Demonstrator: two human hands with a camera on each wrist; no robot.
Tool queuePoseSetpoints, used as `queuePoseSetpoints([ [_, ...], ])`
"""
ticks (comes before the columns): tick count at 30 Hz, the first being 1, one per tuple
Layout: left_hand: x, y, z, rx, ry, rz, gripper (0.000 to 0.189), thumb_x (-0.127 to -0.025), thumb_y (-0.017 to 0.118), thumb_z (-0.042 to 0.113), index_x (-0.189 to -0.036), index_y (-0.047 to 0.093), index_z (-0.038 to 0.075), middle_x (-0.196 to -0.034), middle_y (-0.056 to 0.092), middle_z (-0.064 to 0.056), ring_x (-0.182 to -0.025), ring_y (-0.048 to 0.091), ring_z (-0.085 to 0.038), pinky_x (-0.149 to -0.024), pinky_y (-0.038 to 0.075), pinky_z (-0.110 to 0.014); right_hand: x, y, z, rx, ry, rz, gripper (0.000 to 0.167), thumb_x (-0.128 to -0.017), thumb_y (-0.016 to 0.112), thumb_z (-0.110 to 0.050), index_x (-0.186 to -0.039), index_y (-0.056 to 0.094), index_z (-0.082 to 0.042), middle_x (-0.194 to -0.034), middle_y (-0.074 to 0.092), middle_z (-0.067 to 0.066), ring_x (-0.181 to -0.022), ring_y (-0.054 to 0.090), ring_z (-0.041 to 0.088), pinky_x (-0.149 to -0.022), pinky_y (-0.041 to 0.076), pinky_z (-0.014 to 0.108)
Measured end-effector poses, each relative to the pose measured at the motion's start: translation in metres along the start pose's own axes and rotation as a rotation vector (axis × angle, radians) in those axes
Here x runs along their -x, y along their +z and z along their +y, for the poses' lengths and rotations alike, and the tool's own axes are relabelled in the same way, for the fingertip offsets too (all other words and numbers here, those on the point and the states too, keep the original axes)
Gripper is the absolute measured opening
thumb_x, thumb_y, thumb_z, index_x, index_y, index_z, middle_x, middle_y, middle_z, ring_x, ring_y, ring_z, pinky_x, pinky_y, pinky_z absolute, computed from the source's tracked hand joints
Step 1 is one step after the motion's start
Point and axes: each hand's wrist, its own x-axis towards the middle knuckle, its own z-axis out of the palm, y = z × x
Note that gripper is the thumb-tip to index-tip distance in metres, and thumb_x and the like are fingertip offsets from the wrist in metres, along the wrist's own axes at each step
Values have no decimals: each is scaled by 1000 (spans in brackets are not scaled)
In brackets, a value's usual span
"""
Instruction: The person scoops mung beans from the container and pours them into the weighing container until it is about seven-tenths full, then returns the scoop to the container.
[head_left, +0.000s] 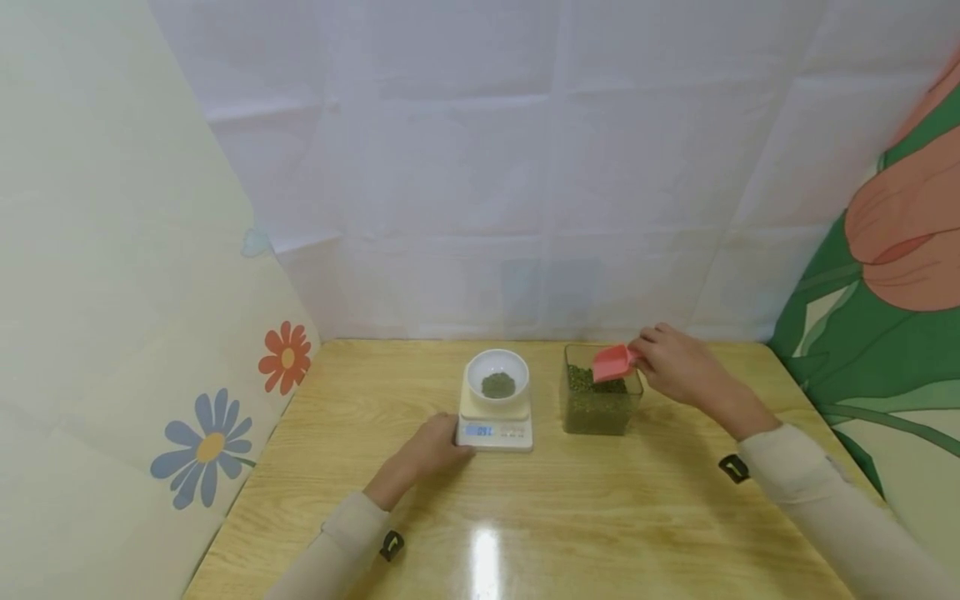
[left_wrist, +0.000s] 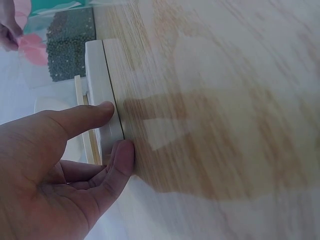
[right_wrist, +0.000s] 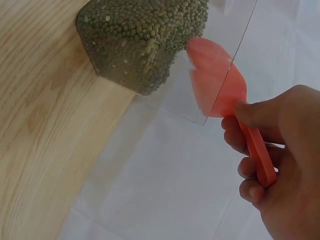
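Observation:
My right hand [head_left: 678, 367] grips the handle of a pink-red plastic scoop [right_wrist: 215, 75]. The scoop's blade dips inside the rim of a clear square container [head_left: 600, 417] holding small green mung beans [right_wrist: 145, 30], and no beans show on it. On the left, my left hand [head_left: 431, 450] holds the near left corner of a white kitchen scale [head_left: 517, 443]; its thumb [left_wrist: 95, 116] lies along the front edge. A white bowl [head_left: 517, 367] stands on the scale with a small heap of green beans [head_left: 498, 385] in it. The scale's display [head_left: 480, 431] is lit.
Scale and container stand side by side toward the back of the wooden table [head_left: 600, 525]. White sheeting [head_left: 450, 167] hangs behind it, with flower-printed panels [head_left: 225, 442] at both sides. Small black tags [head_left: 392, 546] show beside both sleeves.

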Motion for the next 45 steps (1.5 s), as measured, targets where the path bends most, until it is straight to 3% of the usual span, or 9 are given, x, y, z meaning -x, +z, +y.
queuePoseSetpoints([
  [8, 0, 0, 0, -4, 16, 1, 33, -88, 83, 14, -113, 68, -1, -98, 66, -10, -83, 59, -19, -79, 59, -39, -2, 9, -3, 20, -30, 28, 18, -92, 76, -7, -107, 74, 3, -99, 72, 14, -90, 64, 31, -83, 59, 49],
  [29, 0, 0, -1, 14, 2, -5, 33, -90, 82, 16, -115, 68, 0, -99, 66, -10, -84, 60, -19, -79, 59, -39, -6, 18, -11, 20, 7, -19, 15, -95, 76, -8, -106, 74, 2, -99, 70, 13, -88, 62, 29, -78, 58, 47],
  [45, 0, 0, -1, 13, 1, -2, 37, -89, 82, 16, -117, 67, -2, -100, 66, -10, -84, 60, -19, -78, 59, -38, -11, 23, -14, 0, -26, 16, 11, -92, 74, -5, -101, 75, 2, -92, 69, 11, -84, 60, 29, -75, 57, 46],
])
